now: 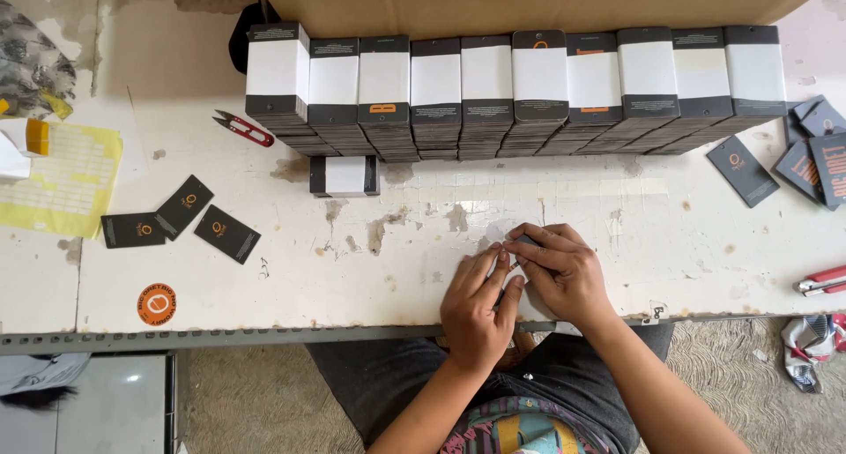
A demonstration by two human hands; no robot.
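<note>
Two hands meet over one small spot near the front edge of the worn white table (264,278), and that spot is what matters. The left hand (477,306) comes up from below with its fingers stretched forward and laid flat, tips pressing down on a pale strip of paper (490,239) that lies on the tabletop. The right hand (560,269) comes in from the right, fingers curled and pinched together on a small dark bundle of cards (527,240), of which only a sliver peeks out above the knuckles. So the bundle sits right under the right fingertips, just beside the left ones, with the strip spreading off to the left of it. Can't tell the bundle's long axis, the hands hide too much. Both hands are basically touching at the fingertips.

Further back, a long row of banded card stacks (511,88) runs along the cardboard box (529,4), one loose banded stack (345,175) in front. Red snips (243,130) lie well off to the left.
</note>
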